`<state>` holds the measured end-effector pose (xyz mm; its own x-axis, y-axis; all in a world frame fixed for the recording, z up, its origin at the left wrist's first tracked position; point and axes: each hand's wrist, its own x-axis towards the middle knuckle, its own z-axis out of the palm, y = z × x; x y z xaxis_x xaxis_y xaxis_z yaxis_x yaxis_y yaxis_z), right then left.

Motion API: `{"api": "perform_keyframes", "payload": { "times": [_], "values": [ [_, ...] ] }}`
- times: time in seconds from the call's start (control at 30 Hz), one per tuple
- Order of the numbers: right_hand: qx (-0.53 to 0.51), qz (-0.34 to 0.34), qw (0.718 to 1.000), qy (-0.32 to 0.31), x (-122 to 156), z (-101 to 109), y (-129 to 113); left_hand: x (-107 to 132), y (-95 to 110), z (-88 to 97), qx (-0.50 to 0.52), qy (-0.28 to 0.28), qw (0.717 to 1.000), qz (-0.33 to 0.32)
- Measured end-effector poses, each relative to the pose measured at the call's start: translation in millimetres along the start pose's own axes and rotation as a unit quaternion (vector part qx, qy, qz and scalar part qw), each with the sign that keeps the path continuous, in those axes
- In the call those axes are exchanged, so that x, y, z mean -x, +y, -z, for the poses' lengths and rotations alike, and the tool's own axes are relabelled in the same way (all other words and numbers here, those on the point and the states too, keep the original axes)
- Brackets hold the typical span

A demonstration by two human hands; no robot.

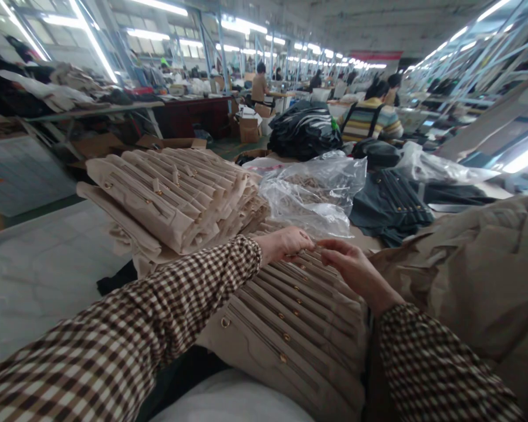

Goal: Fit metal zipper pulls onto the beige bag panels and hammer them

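Left hand (288,243) and right hand (345,265) were fingertip to fingertip over beige zippered panels (250,337), fingers bent; couldn't tell what either gripped. Panels lay overlapped, right of beige stack (158,193), nearer than clear plastic bag (290,202).

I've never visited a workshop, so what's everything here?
Near pile: 1, beige, foreground
Left pile: 1, beige, left of centre
Plastic: 2+, clear, beyond near pile
Dark pieces: several, grey, right of centre
Tall pile: 1, black, upper centre
Cloth: 1 heap, beige, right
Boxes: several, brown, background
Lights: many, white, overhead
People: several, varied clothes, background
Sleeves: 2, brown-white check, foreground
Left fingers: 1 hand, bare, centre
Right fingers: 1 hand, bare, centre
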<state>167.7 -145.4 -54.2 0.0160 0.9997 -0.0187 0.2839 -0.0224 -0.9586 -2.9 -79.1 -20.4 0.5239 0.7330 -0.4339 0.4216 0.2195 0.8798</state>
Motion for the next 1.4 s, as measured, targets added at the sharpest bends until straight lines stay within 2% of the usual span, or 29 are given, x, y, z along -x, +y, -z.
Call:
{"api": "perform_keyframes", "payload": {
  "times": [0.13, 0.33, 0.5, 0.7, 0.97, 1.13, 1.2, 1.33, 1.4],
  "values": [
    [0.190, -0.021, 0.981, 0.006, -10.1, 1.5, 19.0, -18.6, -5.1, -2.1, -0.103, 0.037, 0.993, -0.050],
    [0.306, -0.016, 0.951, 0.035, -14.2, 2.7, 29.9, -35.8, -4.8, -4.8, -0.235, 0.050, 0.967, -0.081],
    [0.351, -0.019, 0.936, 0.013, -15.1, 3.9, 28.2, -36.9, -3.3, -6.3, -0.306, 0.035, 0.947, -0.087],
    [0.386, -0.022, 0.922, -0.012, -20.1, 1.5, 28.0, -35.3, -2.9, -8.8, -0.372, 0.011, 0.926, -0.058],
    [0.416, -0.023, 0.909, 0.013, -20.5, -3.3, 31.6, -42.0, -7.5, -4.5, -0.364, 0.031, 0.931, -0.028],
    [0.390, -0.011, 0.920, 0.027, -14.5, -2.3, 22.0, -35.1, -7.2, 8.8, -0.282, 0.059, 0.957, -0.044],
    [0.353, 0.003, 0.935, 0.041, -11.3, -7.3, 14.6, -27.0, -5.4, 10.9, -0.222, 0.059, 0.972, -0.055],
    [0.119, 0.045, 0.991, 0.051, -7.7, -31.8, 0.3, -12.6, -1.7, 4.2, -0.084, 0.038, 0.994, -0.057],
    [0.004, 0.050, 0.997, 0.057, -8.0, -44.7, -3.6, -9.6, -0.8, -1.4, -0.027, 0.023, 0.998, -0.049]
  ]
}}
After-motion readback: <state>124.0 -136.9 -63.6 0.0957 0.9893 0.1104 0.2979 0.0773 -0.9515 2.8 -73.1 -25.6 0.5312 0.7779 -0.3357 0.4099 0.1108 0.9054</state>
